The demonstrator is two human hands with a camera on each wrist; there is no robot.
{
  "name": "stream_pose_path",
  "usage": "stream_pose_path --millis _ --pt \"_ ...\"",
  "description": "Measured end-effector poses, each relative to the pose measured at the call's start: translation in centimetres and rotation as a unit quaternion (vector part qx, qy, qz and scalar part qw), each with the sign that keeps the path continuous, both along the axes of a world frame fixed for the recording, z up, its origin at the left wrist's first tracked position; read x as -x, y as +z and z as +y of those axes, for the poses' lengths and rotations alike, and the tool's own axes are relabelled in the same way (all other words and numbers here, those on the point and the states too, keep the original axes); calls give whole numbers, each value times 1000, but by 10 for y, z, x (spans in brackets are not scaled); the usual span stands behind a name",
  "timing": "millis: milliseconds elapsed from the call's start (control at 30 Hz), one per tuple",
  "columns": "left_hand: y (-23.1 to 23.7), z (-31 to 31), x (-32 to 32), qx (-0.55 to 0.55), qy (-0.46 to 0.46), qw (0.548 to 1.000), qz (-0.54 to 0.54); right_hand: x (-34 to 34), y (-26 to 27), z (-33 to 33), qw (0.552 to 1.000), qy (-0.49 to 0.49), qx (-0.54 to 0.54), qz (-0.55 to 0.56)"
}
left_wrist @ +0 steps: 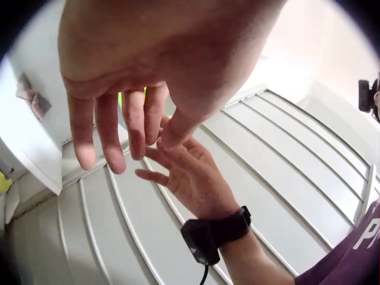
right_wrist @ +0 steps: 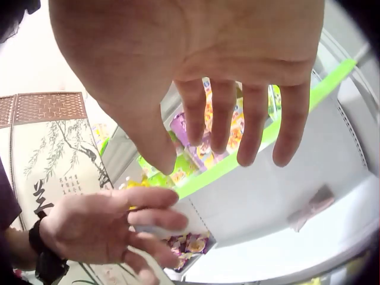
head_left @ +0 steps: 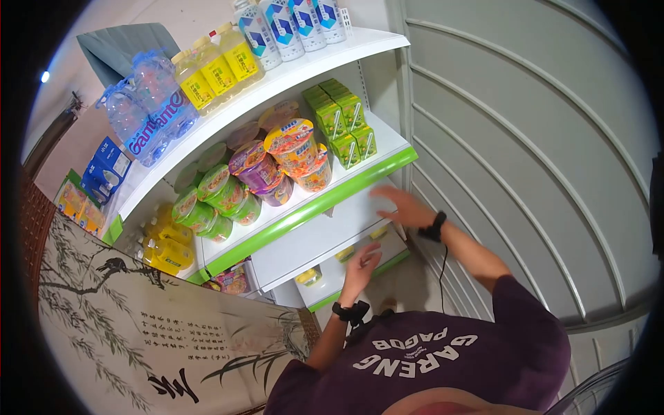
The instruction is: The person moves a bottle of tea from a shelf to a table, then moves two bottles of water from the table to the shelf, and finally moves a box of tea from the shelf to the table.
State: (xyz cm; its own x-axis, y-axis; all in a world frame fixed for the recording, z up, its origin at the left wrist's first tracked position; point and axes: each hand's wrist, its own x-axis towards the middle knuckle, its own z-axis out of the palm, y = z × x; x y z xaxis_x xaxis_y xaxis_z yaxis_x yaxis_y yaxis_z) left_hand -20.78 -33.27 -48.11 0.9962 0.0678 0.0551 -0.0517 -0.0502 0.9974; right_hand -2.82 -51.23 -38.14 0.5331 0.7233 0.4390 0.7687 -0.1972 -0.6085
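Observation:
Both hands are held over the lower white shelf (head_left: 304,242) with nothing in them. My left hand (head_left: 360,268) is in front of its edge, fingers loosely extended. Further right and closer to the shelf unit is my right hand (head_left: 407,209), its fingers spread and slightly bent. In the right wrist view, a crumpled greyish-pink piece (right_wrist: 312,208) lies on that shelf, apart from the fingers. Above it, a green-edged shelf carries stacked noodle cups in green (head_left: 221,188), purple (head_left: 257,166) and orange (head_left: 290,145), with green drink cartons (head_left: 339,114) at their right.
The top shelf holds large blue-labelled bottles (head_left: 149,114), yellow-labelled bottles (head_left: 220,72) and white-and-blue bottles (head_left: 280,28). Yellow bottles (head_left: 166,252) stand at the left. A grey ribbed wall (head_left: 512,138) borders the right, a painted screen (head_left: 138,332) the left. Yellow-topped packs (head_left: 309,276) sit on the bottom shelf.

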Motion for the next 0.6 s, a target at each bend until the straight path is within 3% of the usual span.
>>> stream_pose_path --millis 200,300,400,600 --pt "22 30 -39 8 -5 1000 -23 -101 79 57 985 -92 -48 -141" --pt "25 40 -50 6 -7 1000 -12 -126 105 74 978 -130 -34 -160" --pt "24 50 -55 1 -10 1000 -4 -162 107 89 974 -152 17 -170" --pt "12 70 -61 13 -13 1000 15 -201 92 104 966 -190 8 -178"
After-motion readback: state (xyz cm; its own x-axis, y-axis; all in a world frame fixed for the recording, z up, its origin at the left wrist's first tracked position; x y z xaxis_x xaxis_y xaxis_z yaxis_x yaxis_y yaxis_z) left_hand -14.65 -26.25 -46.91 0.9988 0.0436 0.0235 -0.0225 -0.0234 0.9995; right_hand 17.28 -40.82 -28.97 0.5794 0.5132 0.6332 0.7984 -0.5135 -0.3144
